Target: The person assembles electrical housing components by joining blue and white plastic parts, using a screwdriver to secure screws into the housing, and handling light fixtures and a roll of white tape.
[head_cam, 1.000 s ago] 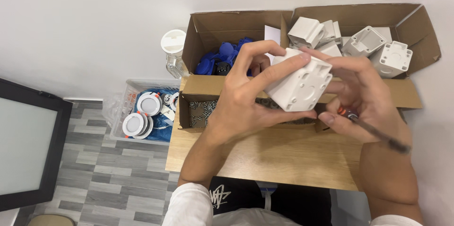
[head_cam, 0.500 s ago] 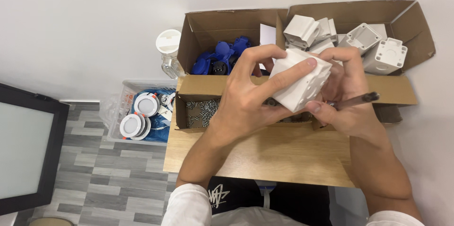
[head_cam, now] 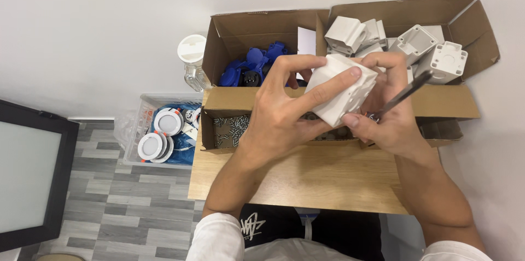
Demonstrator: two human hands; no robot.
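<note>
Left hand (head_cam: 284, 110) grips the white plastic housing (head_cam: 342, 89); right hand (head_cam: 391, 113), just beside it, pinches a screwdriver (head_cam: 404, 92): keep housing steady, tool square to the screw

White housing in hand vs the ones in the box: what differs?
The held white housing is gripped by the left hand and right hand, tilted above the wooden table; the boxed white housings lie loose and jumbled in the cardboard box. Both are white, blocky plastic.

The white housing (head_cam: 340, 89) has tilted further, and the screwdriver (head_cam: 402, 93) now angles upward.
</note>
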